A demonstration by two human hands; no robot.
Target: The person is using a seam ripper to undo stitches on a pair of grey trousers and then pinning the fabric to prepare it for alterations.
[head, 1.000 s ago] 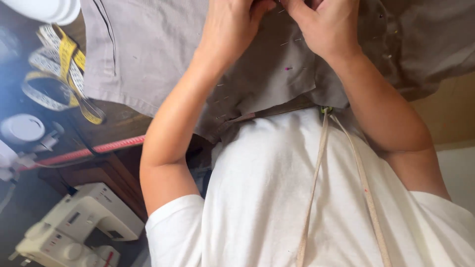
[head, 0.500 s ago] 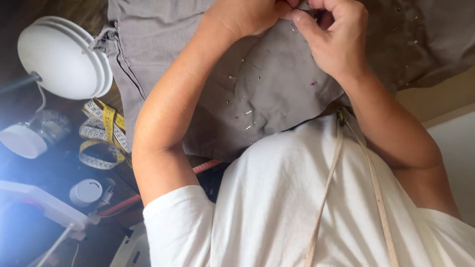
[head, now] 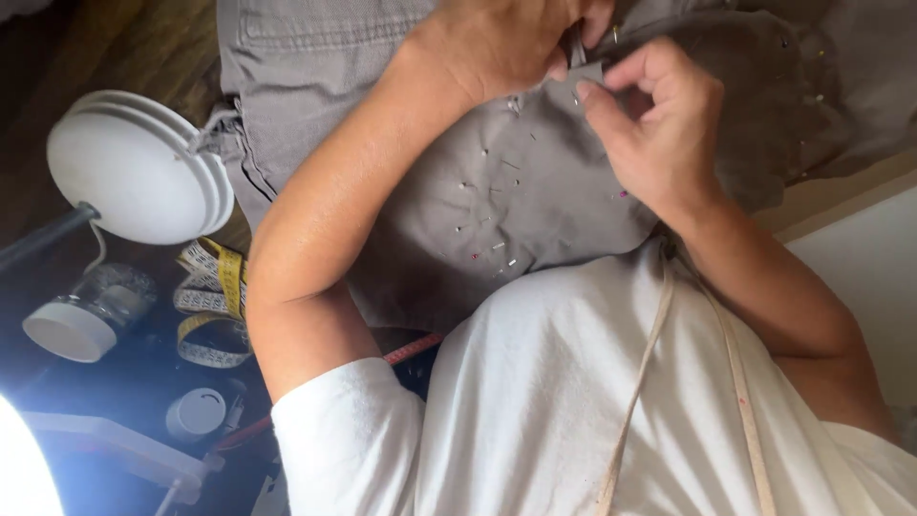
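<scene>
Head view: grey fabric lies spread in front of the person's chest, flat on the work surface, with many small pins stuck through its middle.

- Left hand: at the fabric's upper edge, fingers closed, pinching a small raised fold.
- Right hand: just beside the left, thumb and forefinger pinched narrow on the same fold. There may be a pin between the fingertips, but it is too small to tell.
- Handling, my read: the cloth is light, limp and not slippery. It will sag and shift unless both hands pin it down. Best hold is at the fold or a seam edge, clear of the pin field, since the points are sharp and pull out easily.

Relative to the fabric:
- white round lamp head touches or overlaps its left edge
- yellow tape measure is coiled just below-left
- glass jar with a white lid is further left
- small white cap is well below-left
- beige tape hangs over the white shirt, below the cloth
</scene>
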